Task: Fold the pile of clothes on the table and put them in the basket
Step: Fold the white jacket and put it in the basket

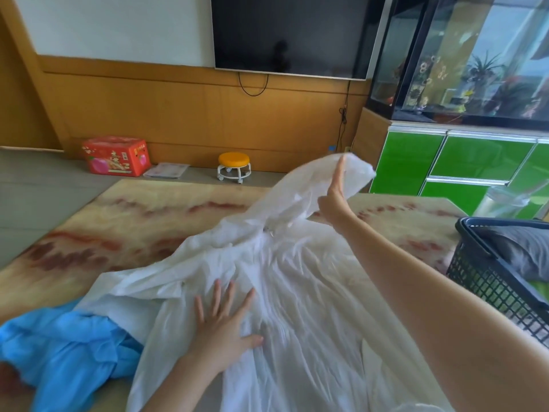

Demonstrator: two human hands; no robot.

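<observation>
One white jacket (297, 307) lies spread on the worktop (118, 227). Its long axis runs from the near edge toward the far right, with the hood end pointing away. The left grip (221, 325) rests flat on it, fingers spread wide. The right grip (335, 191) is raised at the lifted hood; whether it pinches cannot be told. One blue garment (59, 346) lies left. One black basket (487, 278) stands right.

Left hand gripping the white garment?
No, the left hand lies flat on the white garment, fingers straight and spread.
</observation>
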